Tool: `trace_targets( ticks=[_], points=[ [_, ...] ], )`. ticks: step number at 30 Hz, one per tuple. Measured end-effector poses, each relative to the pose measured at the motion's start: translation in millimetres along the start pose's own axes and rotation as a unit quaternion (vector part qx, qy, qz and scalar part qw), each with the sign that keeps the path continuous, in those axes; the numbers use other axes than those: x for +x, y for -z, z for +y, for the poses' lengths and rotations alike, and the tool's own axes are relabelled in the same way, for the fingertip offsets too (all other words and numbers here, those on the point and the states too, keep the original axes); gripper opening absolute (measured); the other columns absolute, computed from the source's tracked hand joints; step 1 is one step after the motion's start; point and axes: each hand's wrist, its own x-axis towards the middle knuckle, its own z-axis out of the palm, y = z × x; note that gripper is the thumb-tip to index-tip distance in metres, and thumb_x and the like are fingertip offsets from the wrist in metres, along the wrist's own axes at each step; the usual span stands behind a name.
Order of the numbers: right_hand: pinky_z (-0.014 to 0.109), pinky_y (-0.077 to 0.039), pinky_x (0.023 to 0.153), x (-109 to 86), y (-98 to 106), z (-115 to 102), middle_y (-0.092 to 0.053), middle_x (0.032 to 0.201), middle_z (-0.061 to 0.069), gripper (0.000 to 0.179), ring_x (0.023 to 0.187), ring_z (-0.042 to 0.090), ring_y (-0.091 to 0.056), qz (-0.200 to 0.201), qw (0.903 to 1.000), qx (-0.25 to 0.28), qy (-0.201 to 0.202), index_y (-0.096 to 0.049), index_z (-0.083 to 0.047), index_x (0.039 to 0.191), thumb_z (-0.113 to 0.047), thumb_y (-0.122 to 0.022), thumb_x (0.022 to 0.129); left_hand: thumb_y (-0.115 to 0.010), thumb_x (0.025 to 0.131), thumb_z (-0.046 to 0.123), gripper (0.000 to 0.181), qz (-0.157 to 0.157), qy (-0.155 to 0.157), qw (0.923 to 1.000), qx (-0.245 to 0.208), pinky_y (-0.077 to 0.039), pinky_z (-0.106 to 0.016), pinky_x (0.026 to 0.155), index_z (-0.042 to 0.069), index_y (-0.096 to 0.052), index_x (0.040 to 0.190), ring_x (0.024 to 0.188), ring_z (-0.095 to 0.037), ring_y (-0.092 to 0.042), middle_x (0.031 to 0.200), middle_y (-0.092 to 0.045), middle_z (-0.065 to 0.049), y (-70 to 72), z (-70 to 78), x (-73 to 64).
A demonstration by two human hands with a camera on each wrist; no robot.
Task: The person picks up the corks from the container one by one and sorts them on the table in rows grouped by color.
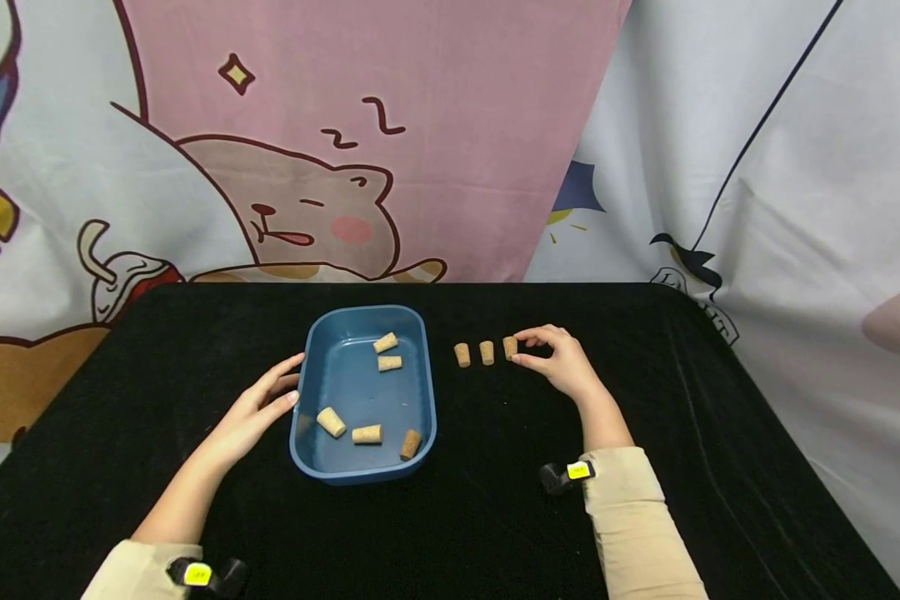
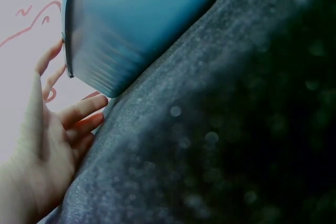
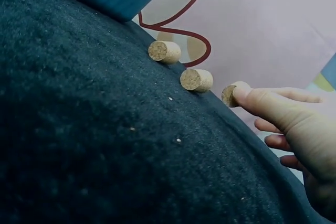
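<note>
My right hand pinches a cork stopper between thumb and forefinger, at the right end of a short row. Two more corks, a middle cork and a left cork, lie beside it on the black cloth. In the right wrist view the held cork shows its round end past the thumb. On the other side, my left hand touches the left wall of a blue plastic tub with fairly straight fingers. Several corks lie scattered inside the tub, among them a darker brown cork.
A black cloth covers the table, and its back edge meets a printed curtain. The tub stands left of the cork row. Small pale crumbs dot the cloth near the corks in the right wrist view.
</note>
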Motion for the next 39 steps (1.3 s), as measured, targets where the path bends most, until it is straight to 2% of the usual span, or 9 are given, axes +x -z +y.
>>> trace_targets(
  ticks=[13,22,26,33,39],
  points=[
    [0.048,-0.041,0.086,1.1,-6.4,4.0,-0.060,0.103,0.009,0.035,0.102,0.029,-0.050,-0.007,0.9997,-0.023,-0.006,-0.067,-0.010,0.116,-0.026,-0.074,0.086,-0.043,0.103,0.020,0.054,0.002,0.003,1.0000,0.005,-0.036,-0.066,0.095,0.017,-0.023,0.153,0.130,-0.047,-0.034,0.146,-0.033,-0.025,-0.4,0.0,0.1],
    [0.050,-0.041,0.089,1.2,-1.9,-1.2,-0.059,0.108,0.009,0.040,0.105,0.029,-0.049,-0.011,0.9993,-0.032,-0.013,-0.065,-0.011,0.121,-0.030,-0.072,0.087,-0.043,0.103,0.019,0.054,0.001,-0.004,1.0000,0.002,-0.037,-0.066,0.095,0.017,-0.022,0.153,0.130,-0.047,-0.035,0.147,-0.033,-0.025,0.3,-1.4,-0.4],
    [0.050,-0.039,0.090,1.3,9.0,-17.8,-0.058,0.113,0.010,0.042,0.107,0.028,-0.047,0.001,0.9998,-0.021,0.006,-0.064,-0.011,0.123,-0.029,-0.072,0.087,-0.043,0.103,0.019,0.054,0.000,-0.003,1.0000,0.003,-0.037,-0.066,0.095,0.018,-0.023,0.153,0.130,-0.047,-0.035,0.147,-0.033,-0.025,0.0,-1.1,0.2],
    [0.052,-0.040,0.088,-0.5,20.5,-51.7,-0.060,0.109,0.007,0.040,0.104,0.025,-0.049,0.018,0.9956,0.015,0.091,-0.067,-0.011,0.119,-0.027,-0.076,0.084,-0.043,0.103,0.019,0.053,0.000,-0.003,1.0000,0.003,-0.037,-0.066,0.095,0.017,-0.024,0.153,0.130,-0.047,-0.035,0.147,-0.033,-0.024,0.0,-0.7,0.8],
    [0.045,-0.041,0.087,-3.7,19.0,-76.5,-0.060,0.107,0.003,0.037,0.105,0.023,-0.049,-0.007,0.9922,0.025,0.122,-0.068,-0.015,0.117,-0.028,-0.076,0.084,-0.043,0.103,0.018,0.054,0.000,-0.004,1.0000,0.000,-0.037,-0.066,0.094,0.016,-0.022,0.153,0.129,-0.048,-0.036,0.146,-0.034,-0.026,0.1,-1.1,0.2]
  ],
)
